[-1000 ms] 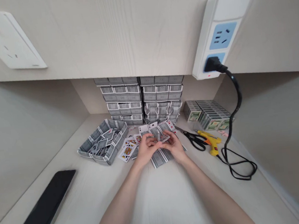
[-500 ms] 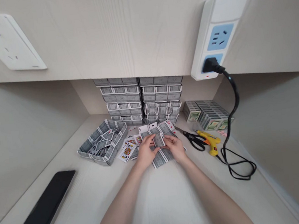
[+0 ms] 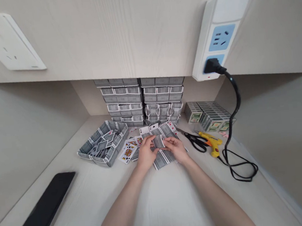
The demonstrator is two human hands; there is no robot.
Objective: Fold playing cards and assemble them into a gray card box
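Observation:
Between my two hands is a grey-backed playing card (image 3: 158, 141), its patterned back toward me. My left hand (image 3: 147, 152) grips its left side with thumb and fingers. On its right edge, the fingers of my right hand (image 3: 176, 147) are pinched. Beneath them lie several joined grey-backed cards (image 3: 163, 160) on the table. Face-up court cards (image 3: 128, 152) lie to the left of my left hand. An ace of spades (image 3: 144, 130) sits just behind. A box made of cards (image 3: 110, 162) holds many loose cards at the left.
Stacked card-built boxes (image 3: 122, 98) stand at the back. Black scissors (image 3: 196, 141) and a yellow glue gun (image 3: 211, 143) lie to the right, near a looping black cord (image 3: 237, 96) from a power strip (image 3: 221, 37). Packaged decks (image 3: 212, 115) sit behind. A dark flat object (image 3: 44, 210) lies front left.
The held card has turned slightly, and my right fingers have shifted a little left along its edge. The things around stay in place.

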